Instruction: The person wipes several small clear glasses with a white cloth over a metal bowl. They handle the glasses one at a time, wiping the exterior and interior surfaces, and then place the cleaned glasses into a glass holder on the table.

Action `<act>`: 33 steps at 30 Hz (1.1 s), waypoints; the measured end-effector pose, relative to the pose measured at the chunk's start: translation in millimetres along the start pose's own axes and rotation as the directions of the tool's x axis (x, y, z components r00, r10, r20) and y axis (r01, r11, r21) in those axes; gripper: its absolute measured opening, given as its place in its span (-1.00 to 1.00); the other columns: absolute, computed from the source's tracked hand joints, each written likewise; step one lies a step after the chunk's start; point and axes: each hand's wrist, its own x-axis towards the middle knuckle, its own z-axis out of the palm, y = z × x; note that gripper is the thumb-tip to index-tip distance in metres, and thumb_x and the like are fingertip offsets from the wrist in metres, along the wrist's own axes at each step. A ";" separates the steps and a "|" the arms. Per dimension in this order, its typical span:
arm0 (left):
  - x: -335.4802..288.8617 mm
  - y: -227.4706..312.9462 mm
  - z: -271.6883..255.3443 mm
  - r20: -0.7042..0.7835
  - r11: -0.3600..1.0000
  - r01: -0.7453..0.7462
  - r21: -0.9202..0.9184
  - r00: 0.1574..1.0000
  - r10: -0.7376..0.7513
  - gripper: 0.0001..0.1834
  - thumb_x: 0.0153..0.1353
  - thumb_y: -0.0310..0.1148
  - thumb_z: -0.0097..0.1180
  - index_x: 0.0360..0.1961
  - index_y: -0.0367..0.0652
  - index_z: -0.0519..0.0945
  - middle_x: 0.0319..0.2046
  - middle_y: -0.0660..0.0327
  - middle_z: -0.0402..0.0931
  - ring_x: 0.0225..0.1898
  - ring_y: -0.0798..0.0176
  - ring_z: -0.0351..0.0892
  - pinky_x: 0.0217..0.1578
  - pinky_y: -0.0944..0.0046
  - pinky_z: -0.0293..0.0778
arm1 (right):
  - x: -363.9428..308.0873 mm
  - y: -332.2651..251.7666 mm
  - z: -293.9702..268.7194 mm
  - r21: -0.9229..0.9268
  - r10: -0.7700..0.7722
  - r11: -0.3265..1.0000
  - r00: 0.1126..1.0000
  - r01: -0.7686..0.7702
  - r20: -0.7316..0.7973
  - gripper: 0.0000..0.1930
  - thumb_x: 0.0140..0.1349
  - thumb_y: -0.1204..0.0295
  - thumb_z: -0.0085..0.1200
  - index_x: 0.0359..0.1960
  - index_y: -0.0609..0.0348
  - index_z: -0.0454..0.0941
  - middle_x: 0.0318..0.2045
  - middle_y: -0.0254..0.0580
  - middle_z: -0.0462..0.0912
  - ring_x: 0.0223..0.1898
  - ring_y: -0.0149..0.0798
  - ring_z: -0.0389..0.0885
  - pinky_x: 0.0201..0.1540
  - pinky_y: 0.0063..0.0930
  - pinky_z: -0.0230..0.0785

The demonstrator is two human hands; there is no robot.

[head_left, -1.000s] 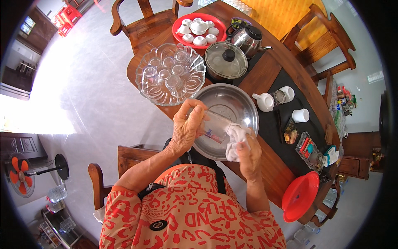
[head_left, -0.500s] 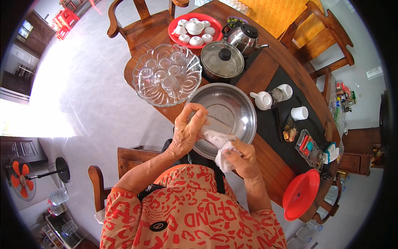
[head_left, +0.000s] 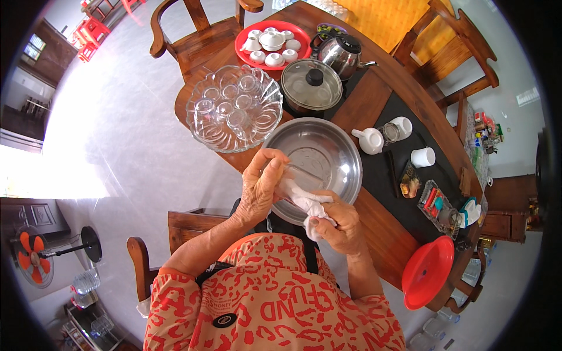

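Over a wide steel basin (head_left: 345, 152), my left hand (head_left: 261, 186) is closed around a clear drinking glass (head_left: 305, 177), whose outline is faint against the metal. A white cloth (head_left: 310, 202) is bunched in my right hand (head_left: 339, 223) and pressed to the glass at its near end. Part of the cloth seems to go into the glass, though the fingers hide how far. Just left of the basin, a scalloped glass bowl (head_left: 266, 126) holds several clear glasses (head_left: 237, 119).
Beyond the basin stand a lidded pot (head_left: 310, 93), a steel kettle (head_left: 341, 55) and a red tray (head_left: 246, 55) of white teaware. To the right are a white teapot (head_left: 370, 141), a white cup (head_left: 422, 157), a clear tray (head_left: 436, 207) and a red basin (head_left: 427, 272).
My right hand has shifted slightly lower, and the cloth is twisted more tightly against the glass. My left hand keeps its hold and has tilted a little.
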 end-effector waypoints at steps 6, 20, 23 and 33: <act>3.7 -3.4 -7.3 0.053 0.999 -0.008 -0.041 0.999 0.010 -0.72 0.35 -0.12 -0.04 -0.20 -0.13 0.43 -0.55 0.29 0.43 -0.70 0.56 0.17 -0.68 0.48 0.18 | 0.9 1.2 -0.7 -0.474 -0.322 0.853 0.935 0.219 -0.148 -0.72 -0.04 0.59 0.20 -0.21 0.29 0.63 -0.06 -0.03 0.47 -0.23 -0.21 0.60 -0.31 -0.45 0.51; 2.1 -12.5 -2.5 0.000 0.993 0.038 0.114 0.999 -0.039 -0.74 0.37 -0.13 -0.10 -0.22 -0.12 0.42 -0.53 0.26 0.47 -0.74 0.55 0.19 -0.74 0.50 0.13 | 2.6 -11.8 -12.1 -0.510 -0.005 0.859 0.996 0.050 0.089 -0.67 0.00 0.60 0.16 -0.12 0.15 0.63 -0.22 -0.15 0.50 -0.39 -0.24 0.59 -0.41 -0.45 0.48; 2.5 -10.0 -1.4 0.043 0.998 0.037 0.058 0.998 -0.040 -0.71 0.37 -0.11 -0.11 -0.23 -0.12 0.42 -0.53 0.25 0.47 -0.74 0.54 0.19 -0.73 0.50 0.13 | 3.9 -10.5 -13.8 -0.487 -0.139 0.866 0.990 0.110 -0.022 -0.64 -0.01 0.62 0.15 -0.10 0.16 0.62 -0.19 -0.14 0.51 -0.39 -0.23 0.59 -0.39 -0.42 0.50; 4.4 -4.3 0.3 0.029 0.998 0.055 0.029 0.998 -0.056 -0.72 0.36 -0.10 -0.09 -0.23 -0.10 0.42 -0.51 0.27 0.45 -0.71 0.55 0.17 -0.71 0.51 0.13 | 0.0 -1.6 -4.3 -0.557 -0.139 0.821 0.990 0.126 0.019 -0.65 -0.01 0.62 0.15 -0.10 0.24 0.60 -0.24 -0.13 0.54 -0.39 -0.20 0.60 -0.39 -0.42 0.48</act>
